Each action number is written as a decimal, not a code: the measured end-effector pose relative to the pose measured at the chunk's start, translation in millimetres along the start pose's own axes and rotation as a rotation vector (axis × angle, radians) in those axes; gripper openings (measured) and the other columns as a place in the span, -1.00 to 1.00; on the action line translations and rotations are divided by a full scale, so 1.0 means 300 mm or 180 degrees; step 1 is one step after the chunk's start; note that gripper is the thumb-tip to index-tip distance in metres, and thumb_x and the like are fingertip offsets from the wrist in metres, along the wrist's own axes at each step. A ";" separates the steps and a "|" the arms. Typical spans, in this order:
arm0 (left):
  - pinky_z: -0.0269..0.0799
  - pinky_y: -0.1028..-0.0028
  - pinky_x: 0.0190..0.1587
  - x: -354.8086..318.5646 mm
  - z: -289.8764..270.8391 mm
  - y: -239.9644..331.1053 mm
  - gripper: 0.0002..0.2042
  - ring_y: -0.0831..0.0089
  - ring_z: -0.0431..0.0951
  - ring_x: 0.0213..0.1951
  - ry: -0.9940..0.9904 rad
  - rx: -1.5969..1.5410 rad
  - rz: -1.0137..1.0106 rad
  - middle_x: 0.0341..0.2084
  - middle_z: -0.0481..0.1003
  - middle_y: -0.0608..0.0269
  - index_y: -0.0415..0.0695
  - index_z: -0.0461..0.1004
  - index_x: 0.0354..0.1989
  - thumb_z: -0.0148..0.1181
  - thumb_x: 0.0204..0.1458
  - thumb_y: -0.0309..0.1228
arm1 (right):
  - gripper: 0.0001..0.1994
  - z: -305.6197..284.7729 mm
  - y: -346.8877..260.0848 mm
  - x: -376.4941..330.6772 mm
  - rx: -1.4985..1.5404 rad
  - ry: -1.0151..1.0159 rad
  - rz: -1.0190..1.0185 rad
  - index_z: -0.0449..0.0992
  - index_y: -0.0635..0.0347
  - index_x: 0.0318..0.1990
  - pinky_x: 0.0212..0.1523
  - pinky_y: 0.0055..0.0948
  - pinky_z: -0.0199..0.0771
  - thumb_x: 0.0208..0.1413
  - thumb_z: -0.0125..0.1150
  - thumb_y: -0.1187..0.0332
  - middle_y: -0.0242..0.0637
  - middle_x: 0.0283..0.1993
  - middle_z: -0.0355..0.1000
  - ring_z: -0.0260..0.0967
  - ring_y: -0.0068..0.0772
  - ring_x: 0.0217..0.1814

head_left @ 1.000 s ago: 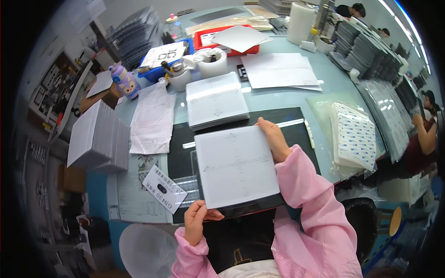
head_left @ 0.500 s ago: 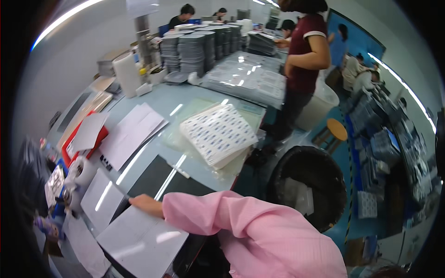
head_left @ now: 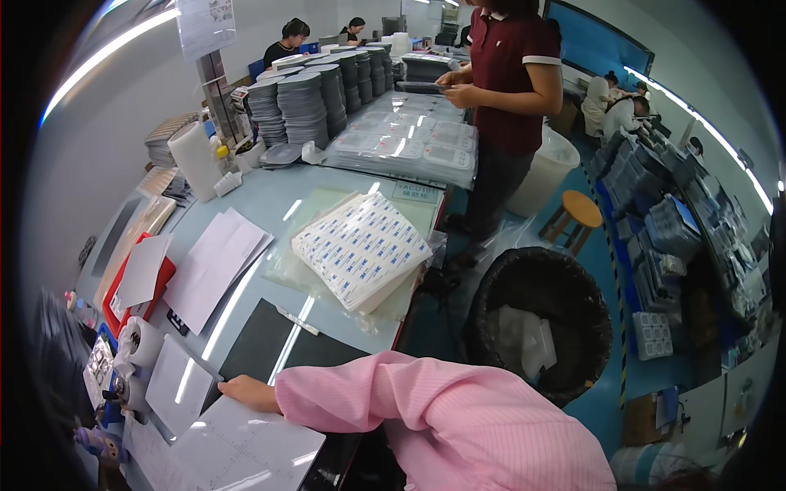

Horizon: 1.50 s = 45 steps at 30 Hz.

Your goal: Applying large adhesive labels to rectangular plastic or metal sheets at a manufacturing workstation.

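My right hand (head_left: 250, 394), in a pink sleeve, reaches across the near left of the table. Its fingers are closed at the upper corner of a white sheet (head_left: 237, 450) marked with fine lines. A thin grey edge runs up and left from the fingertips; I cannot make out whether it is a slim tool or part of a sheet. Left of the hand lies another glossy white sheet (head_left: 182, 385). Beyond the hand is a dark grey mat (head_left: 254, 348) with a small white strip (head_left: 297, 320) on it. My left hand is not in view.
A stack of blue-patterned white sheets (head_left: 360, 250) lies mid-table. Behind it are plastic-covered panels (head_left: 409, 143) and stacked grey plates (head_left: 303, 106). At left sits a red tray (head_left: 160, 282). A black-lined bin (head_left: 540, 319), a stool (head_left: 580, 211) and a standing co-worker (head_left: 516, 90) are at right.
My view has shifted, so the table scene sits further left and the far objects higher. My right hand stays at the sheet's corner. The standing co-worker's two hands now show, holding a dark flat piece.
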<state>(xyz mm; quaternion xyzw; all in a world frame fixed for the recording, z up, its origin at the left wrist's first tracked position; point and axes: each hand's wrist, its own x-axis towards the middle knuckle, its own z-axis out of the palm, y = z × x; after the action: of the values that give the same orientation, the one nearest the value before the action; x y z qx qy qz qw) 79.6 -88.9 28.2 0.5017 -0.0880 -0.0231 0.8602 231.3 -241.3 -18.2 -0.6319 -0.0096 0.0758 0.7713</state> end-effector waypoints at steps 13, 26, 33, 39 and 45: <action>0.38 0.20 -0.42 0.012 0.141 0.085 -0.73 0.08 0.49 -0.51 -0.0143 0.1646 0.1016 -0.55 0.52 0.02 -0.14 0.50 -0.44 0.01 0.23 -0.27 | -0.69 0.098 -0.068 -0.131 -0.1724 -0.0640 -0.0576 0.43 0.28 -0.08 -0.03 -0.17 0.41 0.34 -0.05 0.18 -0.01 -0.15 0.49 0.46 0.04 -0.08; 0.39 0.19 -0.42 -0.016 0.243 0.200 -0.76 0.00 0.50 -0.50 -0.0059 0.3444 0.1875 -0.54 0.53 -0.06 -0.23 0.53 -0.45 0.08 0.22 -0.37 | -0.68 0.263 -0.404 -0.358 -0.1297 0.0678 -0.3537 0.27 0.15 -0.57 -0.64 -0.17 0.24 0.13 0.26 0.32 -0.17 -0.59 0.29 0.32 -0.04 -0.62; 0.23 0.28 -0.39 -0.176 0.018 0.249 -0.86 0.24 0.41 -0.53 0.0166 0.3601 0.1795 -0.55 0.48 0.16 -0.14 0.39 -0.46 0.00 0.17 -0.50 | -0.63 0.352 -0.418 -0.274 -0.2656 0.0758 -0.4645 0.27 0.02 -0.64 -0.71 -0.30 0.18 0.10 0.28 0.19 -0.33 -0.61 0.19 0.23 -0.34 -0.68; 0.28 0.44 -0.44 -0.473 -0.166 0.428 -0.68 0.45 0.45 -0.58 0.0537 0.4987 0.2379 -0.61 0.53 0.45 0.00 0.45 -0.64 -0.09 0.17 -0.34 | -0.63 -0.044 -0.265 0.163 -0.3431 0.1918 -0.3130 0.47 0.38 -0.48 -0.55 -0.07 0.20 0.32 -0.09 0.33 -0.02 -0.72 0.27 0.28 -0.13 -0.66; 0.39 0.44 -0.29 -0.981 -0.715 0.656 -0.81 0.48 0.37 -0.39 0.5092 0.3135 0.2896 -0.47 0.34 0.33 -0.12 0.31 -0.38 -0.06 0.29 -0.35 | -0.32 -0.171 -0.157 0.168 -0.1806 0.1577 -0.1039 0.31 0.45 -0.66 -0.57 -0.26 0.05 0.27 0.10 -0.07 -0.29 -0.74 0.10 -0.03 -0.52 -0.63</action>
<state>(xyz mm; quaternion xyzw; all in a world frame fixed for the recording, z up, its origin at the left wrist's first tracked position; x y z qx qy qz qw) -181.9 230.4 58.0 0.5854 0.3271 0.6807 0.2951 291.6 -293.7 13.5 -0.8088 0.0558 -0.2077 0.5474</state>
